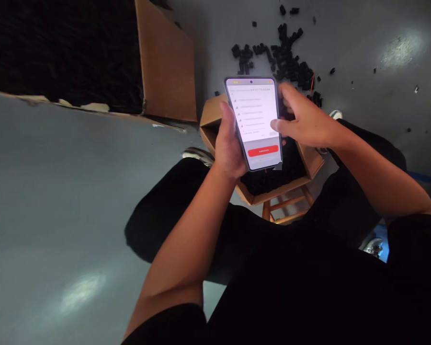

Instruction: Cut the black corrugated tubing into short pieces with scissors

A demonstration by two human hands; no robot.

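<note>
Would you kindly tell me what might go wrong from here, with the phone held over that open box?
1. The phone might slip from the left hand and drop into the open cardboard box below.
2. The right hand has its thumb over the screen's edge, so an accidental tap seems possible.
3. Black pieces lie scattered on the floor; someone could step on them.

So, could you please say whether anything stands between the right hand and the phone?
Nothing visible does: the right hand is at the right edge of the phone, thumb over its screen; the left hand holds the opposite side.
</note>
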